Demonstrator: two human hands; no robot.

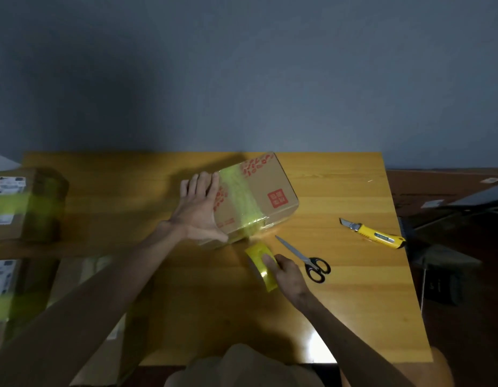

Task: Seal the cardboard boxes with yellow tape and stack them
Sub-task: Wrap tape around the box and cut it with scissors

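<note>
- At the far left edge are two blurred, already banded boxes. The farther box [27, 205] carries a white label and a yellow band. The nearer box [2, 289] lies closer to the person and is cut off by the frame.
- The wooden table [186, 303] fills the middle of the view.
- The left hand [199, 208] lies flat on the left end of the cardboard box [273, 188]. Its fingers are straight and close together on the top face, and the thumb is spread out along the near side. It presses on the box and grasps nothing.
- The cardboard box sits on the table's far middle part, turned at an angle, with red print on its top. A band of yellow tape [239, 194] runs across the top and down the near side.
- Just in front of the box's near corner, the tape roll [257, 254] stands on edge on the table.
- The right hand [287, 275] grips the roll, with one digit over its yellow outer face and the rest curled behind it.
- Black-handled scissors [308, 261] lie closed just right of that hand, with the blades pointing toward the box.
- A yellow utility knife [373, 233] lies near the table's right edge with its blade out.
</note>
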